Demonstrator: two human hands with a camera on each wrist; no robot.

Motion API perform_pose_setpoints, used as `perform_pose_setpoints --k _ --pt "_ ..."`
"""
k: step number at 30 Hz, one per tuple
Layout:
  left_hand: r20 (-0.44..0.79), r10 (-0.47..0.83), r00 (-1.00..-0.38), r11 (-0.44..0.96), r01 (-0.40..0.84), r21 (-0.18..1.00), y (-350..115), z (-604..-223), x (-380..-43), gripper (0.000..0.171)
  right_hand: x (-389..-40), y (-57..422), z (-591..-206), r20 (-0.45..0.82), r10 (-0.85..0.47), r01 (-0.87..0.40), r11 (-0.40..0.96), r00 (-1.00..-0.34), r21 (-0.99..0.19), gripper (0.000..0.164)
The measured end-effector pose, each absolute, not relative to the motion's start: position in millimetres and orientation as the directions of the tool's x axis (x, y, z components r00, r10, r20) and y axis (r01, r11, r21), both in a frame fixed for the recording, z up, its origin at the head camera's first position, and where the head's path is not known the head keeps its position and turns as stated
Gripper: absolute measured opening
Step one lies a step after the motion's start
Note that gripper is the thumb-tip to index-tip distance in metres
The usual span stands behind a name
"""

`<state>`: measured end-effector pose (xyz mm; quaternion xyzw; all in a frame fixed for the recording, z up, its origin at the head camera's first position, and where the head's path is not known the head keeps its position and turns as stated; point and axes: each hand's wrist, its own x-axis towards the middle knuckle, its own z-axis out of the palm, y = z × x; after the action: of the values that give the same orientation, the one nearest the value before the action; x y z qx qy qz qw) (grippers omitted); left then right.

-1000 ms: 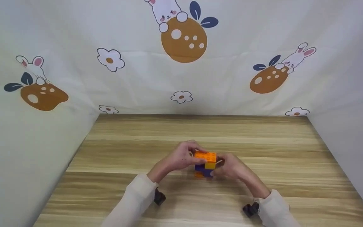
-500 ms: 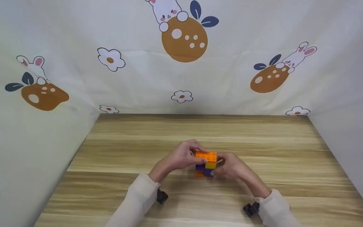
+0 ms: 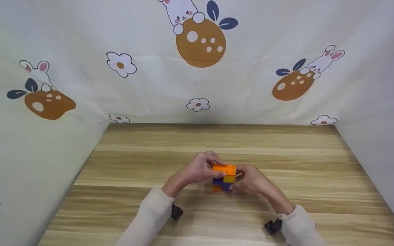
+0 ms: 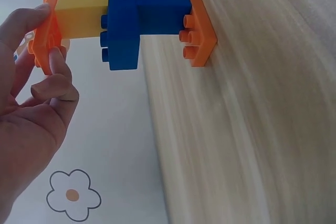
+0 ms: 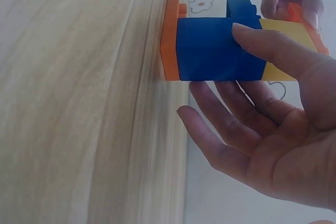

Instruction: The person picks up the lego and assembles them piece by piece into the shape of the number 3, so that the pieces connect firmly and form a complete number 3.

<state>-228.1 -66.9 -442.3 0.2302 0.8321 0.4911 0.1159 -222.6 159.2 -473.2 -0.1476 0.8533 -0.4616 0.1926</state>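
Observation:
A stack of toy building bricks stands on the wooden table. From the bottom it has an orange plate (image 4: 200, 30), a blue block (image 5: 207, 48), a thinner blue brick (image 4: 123, 30) that juts out to one side, a yellow block (image 4: 82, 9) and a top orange plate (image 3: 224, 168). My left hand (image 3: 199, 168) pinches the top orange plate between thumb and fingers, with its studs facing up. From the other side, my right hand (image 3: 250, 180) holds the stack at the blue bricks, thumb on the near face and fingers on the opposite face.
The wooden table (image 3: 149, 143) spreads out around the stack. A pale cloth (image 3: 159, 85) printed with rabbits and flowers walls off the back and both sides. Small black devices, such as the left one (image 3: 176, 212), sit at both wrists.
Both hands keep their hold on the stack with almost no movement. The whole head view has shifted very slightly.

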Motion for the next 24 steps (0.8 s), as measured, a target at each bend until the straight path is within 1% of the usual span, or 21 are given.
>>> perform_pose_setpoints --k 5,8,18,24 --pt "0.020 0.503 -0.864 0.441 0.277 0.854 -65.6 -438.7 -227.4 0.029 -221.6 159.8 -473.3 -0.178 -0.438 -0.078 0.506 -0.881 -0.859 0.046" --pt "0.010 0.499 -0.867 0.446 0.267 0.854 -66.3 -438.8 -227.1 0.028 -221.5 159.3 -473.8 -0.181 -0.431 -0.077 0.516 -0.884 -0.853 0.046" --pt "-0.003 0.482 -0.876 0.440 0.240 0.865 -66.1 -442.6 -227.3 0.029 -222.1 159.9 -474.8 -0.177 -0.421 -0.076 0.518 -0.890 -0.852 0.046" --pt "0.015 0.488 -0.873 0.429 0.255 0.867 -68.4 -444.4 -226.8 0.029 -221.6 158.0 -473.8 -0.199 -0.406 -0.061 0.543 -0.892 -0.837 0.047"
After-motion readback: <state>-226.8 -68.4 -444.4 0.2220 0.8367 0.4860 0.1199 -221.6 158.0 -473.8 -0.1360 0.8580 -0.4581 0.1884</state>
